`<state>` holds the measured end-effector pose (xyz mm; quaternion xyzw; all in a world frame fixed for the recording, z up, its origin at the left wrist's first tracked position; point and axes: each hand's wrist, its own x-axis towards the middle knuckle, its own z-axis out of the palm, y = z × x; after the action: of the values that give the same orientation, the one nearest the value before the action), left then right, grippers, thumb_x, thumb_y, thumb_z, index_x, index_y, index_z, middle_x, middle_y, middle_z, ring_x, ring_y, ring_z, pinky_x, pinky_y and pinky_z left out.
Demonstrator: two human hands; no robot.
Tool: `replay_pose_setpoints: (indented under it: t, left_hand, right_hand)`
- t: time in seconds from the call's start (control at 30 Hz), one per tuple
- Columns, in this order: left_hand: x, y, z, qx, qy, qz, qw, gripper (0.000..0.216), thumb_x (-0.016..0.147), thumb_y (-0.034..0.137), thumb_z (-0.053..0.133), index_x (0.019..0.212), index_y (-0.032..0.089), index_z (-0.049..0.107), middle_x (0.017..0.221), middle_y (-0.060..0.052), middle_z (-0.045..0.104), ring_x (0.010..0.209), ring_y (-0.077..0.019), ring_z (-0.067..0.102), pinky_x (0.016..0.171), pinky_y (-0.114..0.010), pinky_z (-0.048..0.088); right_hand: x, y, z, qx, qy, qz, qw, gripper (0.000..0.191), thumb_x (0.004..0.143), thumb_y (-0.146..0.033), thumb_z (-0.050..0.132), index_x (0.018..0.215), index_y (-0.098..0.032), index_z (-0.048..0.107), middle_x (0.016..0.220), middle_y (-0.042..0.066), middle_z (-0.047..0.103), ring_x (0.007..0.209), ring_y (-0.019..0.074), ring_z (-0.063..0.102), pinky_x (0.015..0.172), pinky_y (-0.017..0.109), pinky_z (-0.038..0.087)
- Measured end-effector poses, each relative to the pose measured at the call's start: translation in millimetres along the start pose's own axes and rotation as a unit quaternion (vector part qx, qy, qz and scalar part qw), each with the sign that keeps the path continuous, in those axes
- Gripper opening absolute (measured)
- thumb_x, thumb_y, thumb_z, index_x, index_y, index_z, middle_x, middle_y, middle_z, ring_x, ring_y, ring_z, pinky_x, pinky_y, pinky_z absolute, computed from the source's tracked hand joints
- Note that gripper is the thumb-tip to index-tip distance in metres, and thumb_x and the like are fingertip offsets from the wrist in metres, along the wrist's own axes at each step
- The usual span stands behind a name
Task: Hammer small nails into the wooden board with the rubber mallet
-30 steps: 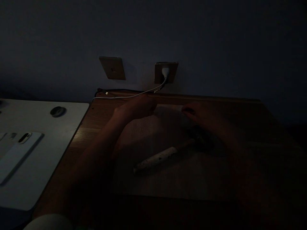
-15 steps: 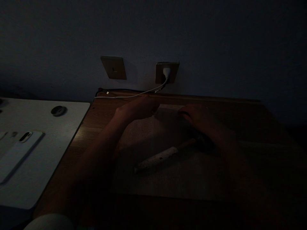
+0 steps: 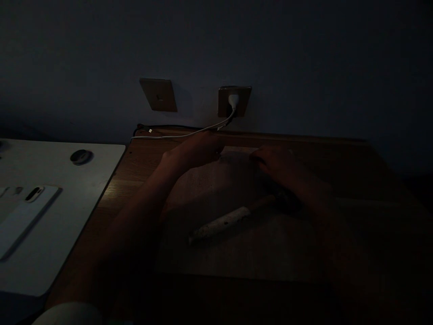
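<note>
The scene is very dark. My left hand point(image 3: 203, 149) is curled at the far left part of a flat, pale rectangular sheet or board point(image 3: 216, 180), and I cannot make out what its fingers hold. Across from it, my right hand point(image 3: 275, 161) bends its fingers down at the far right part of the same sheet, with the fingertips close together and mostly in shadow. Between my forearms lies a hammer point(image 3: 221, 223) on the sheet. Its handle has a worn, whitish grip pointing to the near left, and its dark head is below my right wrist.
The sheet rests on a wooden tabletop point(image 3: 117, 194) against the wall. A white cable point(image 3: 189, 134) runs from a wall socket point(image 3: 246, 101) along the back edge, near a second wall plate point(image 3: 158, 95). On a white table point(image 3: 84, 194) at left are a phone point(image 3: 25, 221) and a dark round object point(image 3: 81, 156).
Both hands stay at the sheet's far side, with only small finger and wrist shifts. The hammer has not moved. The whole view has drifted very slightly.
</note>
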<state>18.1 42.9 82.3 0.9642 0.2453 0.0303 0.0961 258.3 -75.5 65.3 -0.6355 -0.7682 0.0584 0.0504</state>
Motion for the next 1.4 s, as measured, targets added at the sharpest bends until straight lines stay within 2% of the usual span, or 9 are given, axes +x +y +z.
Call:
replay_pose_setpoints:
  t: [0.2, 0.33, 0.57, 0.83, 0.97, 1.1, 1.4]
  left_hand:
    - [-1.0, 11.1, -8.4, -0.108, 0.02, 0.052, 0.993, 0.016, 0.087, 0.009, 0.062, 0.09, 0.017, 0.075, 0.087, -0.002, 0.076, 0.074, -0.014, 0.066, 0.07, -0.027, 0.043]
    - [-0.6, 18.7, -9.4, -0.163, 0.003, 0.071, 0.984, 0.013, 0.089, 0.011, 0.066, 0.093, 0.018, 0.076, 0.092, -0.001, 0.078, 0.078, -0.0135, 0.069, 0.073, -0.026, 0.046]
    - [3.1, 23.5, 2.6, -0.131, -0.072, 0.054, 0.987, 0.019, 0.089, 0.008, 0.066, 0.096, 0.019, 0.078, 0.094, -0.002, 0.08, 0.084, -0.0163, 0.073, 0.073, -0.027, 0.046]
    - [4.9, 27.3, 7.2, -0.126, -0.104, 0.048, 0.985, 0.018, 0.09, 0.011, 0.067, 0.101, 0.02, 0.077, 0.094, -0.003, 0.08, 0.084, -0.0173, 0.072, 0.074, -0.027, 0.048]
    - [3.8, 22.1, 6.4, -0.136, -0.116, 0.047, 0.983, 0.016, 0.087, 0.009, 0.066, 0.095, 0.019, 0.076, 0.093, -0.002, 0.08, 0.079, -0.0149, 0.07, 0.07, -0.024, 0.045]
    - [3.0, 21.0, 4.7, -0.138, -0.133, 0.035, 0.981, 0.016, 0.085, 0.007, 0.066, 0.093, 0.018, 0.076, 0.091, -0.001, 0.079, 0.077, -0.0145, 0.069, 0.069, -0.025, 0.044]
    - [5.7, 25.4, 10.9, -0.159, -0.087, 0.057, 0.982, 0.018, 0.092, 0.008, 0.065, 0.102, 0.018, 0.077, 0.097, -0.003, 0.08, 0.086, -0.0158, 0.072, 0.076, -0.026, 0.046]
  right_hand:
    - [-0.8, -6.8, -12.4, 0.047, 0.006, 0.01, 0.999, 0.028, 0.091, -0.007, 0.058, 0.107, -0.017, 0.08, 0.111, 0.012, 0.079, 0.105, 0.0286, 0.073, 0.096, 0.041, 0.055]
    - [-4.3, -18.8, -19.5, 0.113, 0.033, -0.007, 0.993, 0.025, 0.091, -0.01, 0.062, 0.102, -0.022, 0.08, 0.109, 0.008, 0.081, 0.101, 0.0273, 0.075, 0.091, 0.039, 0.056]
    - [-5.6, -31.5, -17.6, 0.123, -0.052, -0.018, 0.991, 0.028, 0.085, -0.005, 0.064, 0.103, -0.02, 0.08, 0.105, 0.008, 0.082, 0.094, 0.0247, 0.076, 0.084, 0.034, 0.055]
    - [-4.1, -40.0, -11.0, 0.098, -0.086, -0.041, 0.991, 0.026, 0.087, -0.006, 0.066, 0.105, -0.02, 0.079, 0.105, 0.008, 0.082, 0.096, 0.0241, 0.077, 0.083, 0.031, 0.054]
    - [-2.5, -42.7, -8.0, 0.078, -0.089, -0.029, 0.993, 0.02, 0.088, -0.006, 0.066, 0.097, -0.019, 0.078, 0.101, 0.009, 0.081, 0.093, 0.024, 0.076, 0.081, 0.031, 0.053]
    - [-2.2, -44.0, -6.2, 0.08, -0.092, -0.016, 0.992, 0.021, 0.088, -0.004, 0.065, 0.099, -0.017, 0.078, 0.1, 0.009, 0.081, 0.094, 0.0234, 0.075, 0.081, 0.03, 0.052]
    - [-0.8, -46.8, -8.1, 0.113, -0.086, 0.0, 0.99, 0.025, 0.089, -0.006, 0.065, 0.104, -0.018, 0.081, 0.105, 0.009, 0.082, 0.092, 0.0219, 0.075, 0.08, 0.028, 0.052]
